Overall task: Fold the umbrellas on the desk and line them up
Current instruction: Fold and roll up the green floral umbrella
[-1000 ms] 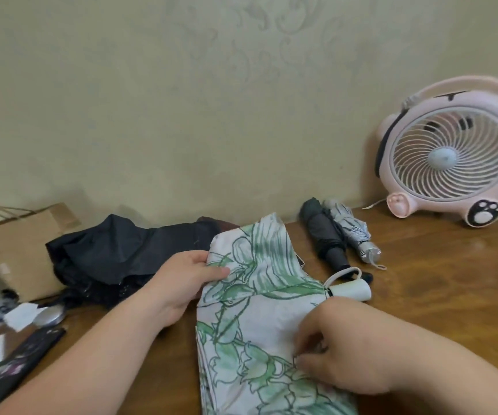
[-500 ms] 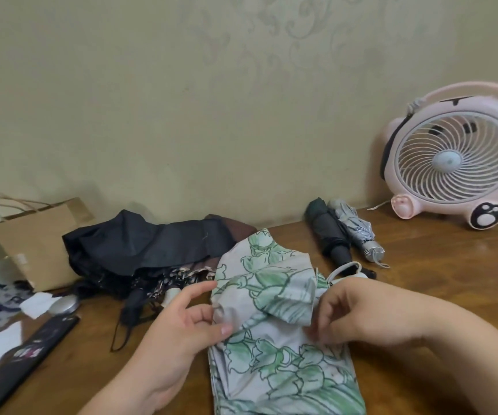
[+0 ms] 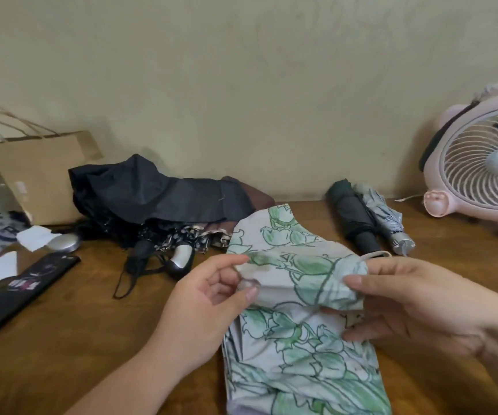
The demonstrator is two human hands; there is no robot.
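Lying lengthwise on the wooden desk right in front of you, the green-flowered umbrella is your landmark. Its canopy is loose and flat, and its far part is folded back toward you into a raised band. Left of it and further back sprawls the black umbrella, unfolded and crumpled, with a strap trailing forward. Far to its right, at the wall, stands the pink fan. Far to its left sits the brown paper bag. Your left hand pinches the left end of the raised band between thumb and forefinger. Your right hand grasps the band's right end, thumb on top and fingers curled beneath the cloth. Just right of the flowered umbrella's far end lie two folded umbrellas, side by side and touching: the dark umbrella nearer it, the grey patterned umbrella beyond. Well to its left lies a flat black case, and further back on that same side, a small silver oval.
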